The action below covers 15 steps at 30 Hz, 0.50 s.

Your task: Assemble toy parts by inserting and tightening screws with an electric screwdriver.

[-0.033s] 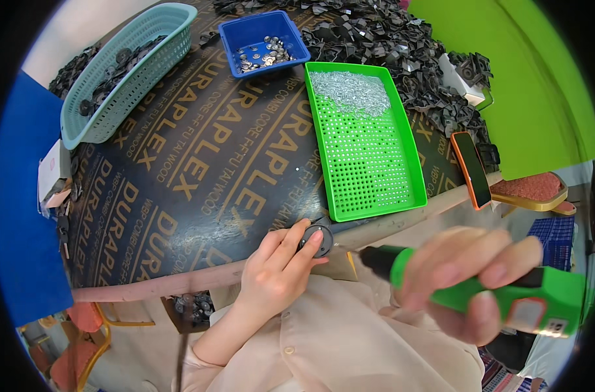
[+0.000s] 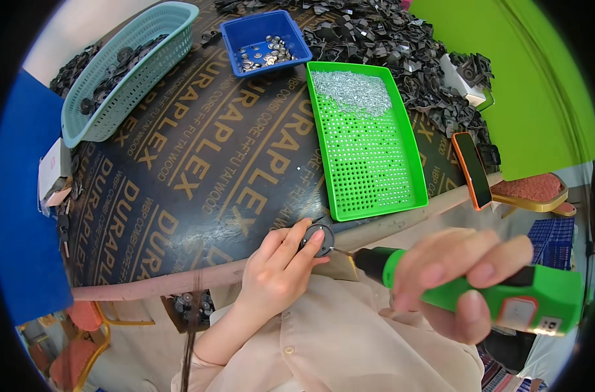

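Black disc [image 2: 327,241] sits pinched at fingertips of the left hand [image 2: 276,269], right hand [image 2: 451,271] clasping green screwdriver [image 2: 547,295].

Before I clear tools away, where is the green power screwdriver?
In the head view, the green power screwdriver is at lower right, in the right hand, its bit pointing at the round black part.

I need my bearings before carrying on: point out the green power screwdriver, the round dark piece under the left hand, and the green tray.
Green power screwdriver [image 2: 547,287]: head view, rear part of its green body.
Round dark piece [image 2: 327,243]: head view, right side of its face.
Green tray [image 2: 357,168]: head view, bare perforated floor.
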Motion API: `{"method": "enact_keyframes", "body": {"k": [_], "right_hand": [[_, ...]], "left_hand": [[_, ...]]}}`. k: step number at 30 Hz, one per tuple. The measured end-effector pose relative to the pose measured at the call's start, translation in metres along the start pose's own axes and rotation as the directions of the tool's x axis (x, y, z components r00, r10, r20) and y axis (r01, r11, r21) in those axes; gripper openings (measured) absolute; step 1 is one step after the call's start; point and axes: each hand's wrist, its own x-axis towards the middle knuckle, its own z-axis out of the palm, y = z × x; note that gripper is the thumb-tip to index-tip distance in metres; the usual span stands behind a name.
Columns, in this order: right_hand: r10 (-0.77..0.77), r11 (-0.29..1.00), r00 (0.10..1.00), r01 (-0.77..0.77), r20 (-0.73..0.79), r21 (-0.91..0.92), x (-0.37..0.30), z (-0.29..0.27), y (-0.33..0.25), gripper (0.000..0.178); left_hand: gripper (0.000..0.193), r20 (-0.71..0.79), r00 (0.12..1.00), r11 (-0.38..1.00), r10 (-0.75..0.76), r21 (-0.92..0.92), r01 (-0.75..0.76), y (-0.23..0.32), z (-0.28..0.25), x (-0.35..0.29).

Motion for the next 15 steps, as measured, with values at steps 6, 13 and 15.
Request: {"method": "enact_keyframes", "body": {"k": [6, 13, 15], "right_hand": [[0.088, 0.996, 0.996, -0.088, -0.006, 0.028, -0.001, 0.015, 0.019, 0.020], [0.013, 1.000, 1.000, -0.014, 0.025, 0.027, 0.000, 0.017, 0.018, 0.021], [0.056, 0.996, 0.998, -0.057, 0.021, 0.067, 0.000, 0.016, 0.017, 0.022]], "left_hand": [[0.042, 0.031, 0.999, 0.999, 0.037, 0.018, -0.038, -0.007, 0.001, -0.004], [0.042, 0.039, 0.999, 0.999, 0.032, -0.005, -0.032, -0.006, 0.000, -0.002], [0.042, 0.038, 0.999, 0.999, 0.034, -0.007, -0.034, -0.008, -0.001, -0.001]]}}
